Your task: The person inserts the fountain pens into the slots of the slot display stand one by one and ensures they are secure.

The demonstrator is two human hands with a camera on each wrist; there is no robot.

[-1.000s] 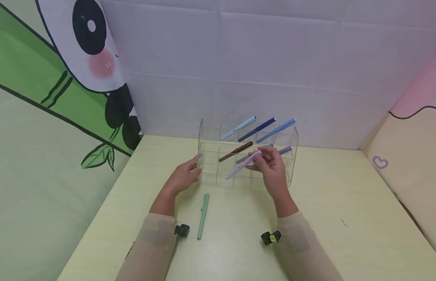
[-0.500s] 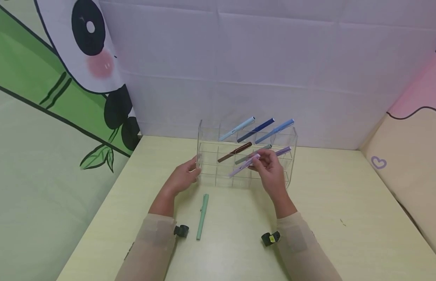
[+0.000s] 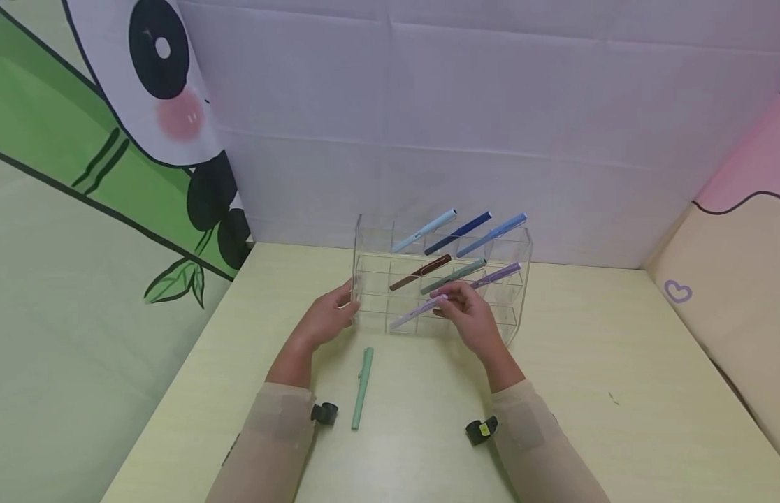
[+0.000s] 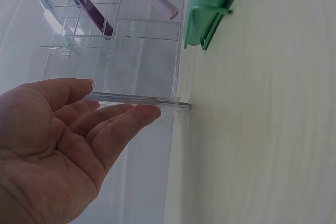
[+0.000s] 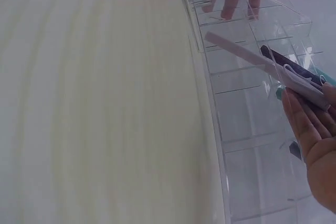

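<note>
My right hand pinches a lilac pen near its upper end, tilted over the lowest tier of a clear acrylic pen rack. In the right wrist view, thumb and fingers hold the same lilac pen at its clip end. My left hand rests against the rack's left side. Its fingers lie along the outside of the clear panel in the left wrist view. A mint green pen lies on the table between the forearms.
Light blue, navy and mid-blue pens lean in the top tier. Brown, grey-green and purple pens sit in the middle tier. A pale wall cloth stands behind the table.
My right hand has moved down and left with the lilac pen, from in front of the middle tier to the lowest tier. The left hand has stayed at the rack's side.
</note>
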